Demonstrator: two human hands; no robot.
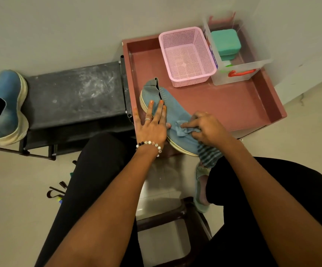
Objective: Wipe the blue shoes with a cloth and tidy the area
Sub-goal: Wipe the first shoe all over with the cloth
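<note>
Soft, light knit shoe (172, 112) lying on the tray's (233, 105) near edge, pinned under flat, straight-fingered left hand (152, 126), rubbed near the toe by right hand (206, 128) bunching the cloth (185, 130); likely best steadied by its firmer sole.

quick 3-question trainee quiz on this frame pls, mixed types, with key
1. True or false: the left hand lies with straight fingers on the blue shoe.
2. The right hand grips: A) pink basket B) cloth C) green sponge
3. Fill in: the second blue shoe sits on the black ___.

Key: 1 true; 2 B, the cloth; 3 rack. The pink basket stands untouched on the red tray.
</note>
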